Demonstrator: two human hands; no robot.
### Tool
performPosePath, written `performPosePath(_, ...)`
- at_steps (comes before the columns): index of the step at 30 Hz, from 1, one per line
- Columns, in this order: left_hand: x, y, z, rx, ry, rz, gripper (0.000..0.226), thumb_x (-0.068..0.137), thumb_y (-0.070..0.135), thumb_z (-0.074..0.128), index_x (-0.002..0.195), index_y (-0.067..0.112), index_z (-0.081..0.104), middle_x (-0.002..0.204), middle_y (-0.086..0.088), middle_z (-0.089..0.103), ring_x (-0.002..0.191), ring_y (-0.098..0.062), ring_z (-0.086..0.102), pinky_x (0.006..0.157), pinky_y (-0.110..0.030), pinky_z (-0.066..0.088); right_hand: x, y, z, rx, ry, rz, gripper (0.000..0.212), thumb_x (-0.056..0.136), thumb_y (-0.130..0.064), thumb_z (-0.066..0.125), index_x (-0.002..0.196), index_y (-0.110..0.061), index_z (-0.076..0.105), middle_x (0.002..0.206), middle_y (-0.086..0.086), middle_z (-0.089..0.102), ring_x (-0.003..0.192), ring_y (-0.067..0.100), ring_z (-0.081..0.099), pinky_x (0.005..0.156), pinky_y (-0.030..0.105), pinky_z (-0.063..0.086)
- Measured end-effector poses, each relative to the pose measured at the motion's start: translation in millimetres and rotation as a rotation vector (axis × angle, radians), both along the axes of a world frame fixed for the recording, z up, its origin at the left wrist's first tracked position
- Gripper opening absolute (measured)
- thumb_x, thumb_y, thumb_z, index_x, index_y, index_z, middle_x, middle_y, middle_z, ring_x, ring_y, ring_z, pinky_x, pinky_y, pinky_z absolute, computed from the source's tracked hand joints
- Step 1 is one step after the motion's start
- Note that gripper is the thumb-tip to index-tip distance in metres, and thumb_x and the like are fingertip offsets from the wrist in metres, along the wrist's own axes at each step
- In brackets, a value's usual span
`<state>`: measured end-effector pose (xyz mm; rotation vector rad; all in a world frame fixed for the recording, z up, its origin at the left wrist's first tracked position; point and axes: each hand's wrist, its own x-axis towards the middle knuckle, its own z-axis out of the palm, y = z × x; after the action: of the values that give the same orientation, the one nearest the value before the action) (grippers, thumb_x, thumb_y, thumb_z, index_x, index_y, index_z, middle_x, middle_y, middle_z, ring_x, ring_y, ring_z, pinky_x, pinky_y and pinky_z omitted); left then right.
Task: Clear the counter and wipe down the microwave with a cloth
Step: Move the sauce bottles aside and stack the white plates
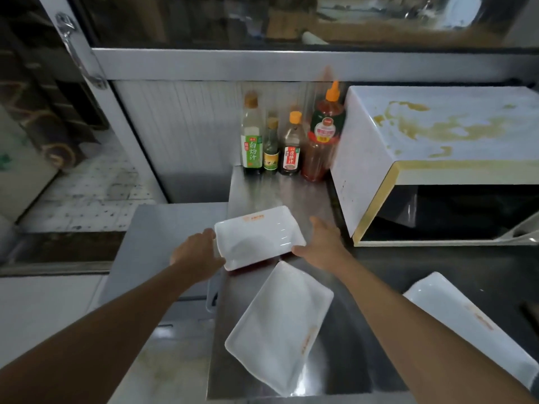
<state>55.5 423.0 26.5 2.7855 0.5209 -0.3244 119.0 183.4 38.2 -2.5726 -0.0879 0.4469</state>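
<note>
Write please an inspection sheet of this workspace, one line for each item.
Surface: steel counter, bare patch before the bottles.
Job's things: microwave, yellow stains on its top; no cloth seen.
Clutter: three white trays: held tray, middle tray, right tray; four sauce bottles at the back beside the microwave.
Grippers: left hand grips the held tray's left edge; right hand grips its right edge.
Cables: nothing seen.
Surroundings: metal wall panel behind, tiled floor at left.
</note>
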Motion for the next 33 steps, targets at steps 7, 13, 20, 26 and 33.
performPosePath(7,14.7,0.7,-35.1,-0.177,-0.004,0.123,0.061,0.079,0.032,0.07,0.129,0.013,0.041,0.118,-0.009,0.06,0.107,-0.028,0.057,0.085,-0.039,0.049,22.3,3.7,-27.8,-0.027,0.033,-0.013,0.084,0.081,-0.034,0.068,0.147,-0.013,0.02,0.151,0.007,0.027,0.139,0.029,0.024,0.109,0.039,0.03)
performPosePath(13,32.0,2.5,-66.8,-0.271,-0.003,0.213,0.055,0.079,0.025,0.069,0.124,0.006,0.043,0.113,-0.014,0.06,0.105,-0.032,0.057,0.077,-0.034,0.044,34.5,14.3,-56.0,-0.004,0.024,-0.051,0.073,0.086,-0.029,0.065,0.145,-0.012,0.025,0.146,0.01,0.036,0.134,0.03,0.034,0.107,0.04,0.033)
performPosePath(20,43.6,7.5,-89.6,-0.358,-0.081,0.277,0.038,0.083,0.013,0.061,0.117,0.004,0.048,0.109,-0.015,0.061,0.096,-0.031,0.058,0.069,-0.03,0.04,48.7,23.6,-77.0,-0.034,-0.036,-0.109,0.035,0.092,-0.013,0.053,0.126,-0.006,0.048,0.126,0.013,0.055,0.114,0.03,0.053,0.096,0.036,0.043)
performPosePath(26,41.4,10.7,-93.4,-0.452,-0.129,0.345,0.026,0.081,0.012,0.06,0.103,0.011,0.047,0.096,-0.007,0.057,0.08,-0.022,0.052,0.055,-0.027,0.041,57.0,25.6,-81.6,-0.014,-0.083,-0.116,0.026,0.091,-0.006,0.048,0.116,-0.003,0.055,0.117,0.016,0.061,0.107,0.032,0.056,0.094,0.039,0.047)
performPosePath(33,22.8,-2.3,-74.8,-0.477,-0.213,0.398,0.022,0.081,0.012,0.059,0.1,0.013,0.049,0.093,-0.004,0.057,0.08,-0.02,0.052,0.057,-0.024,0.038,59.1,16.7,-67.6,0.065,-0.189,-0.136,0.019,0.091,-0.006,0.051,0.108,-0.005,0.06,0.108,0.013,0.063,0.095,0.028,0.06,0.081,0.033,0.049)
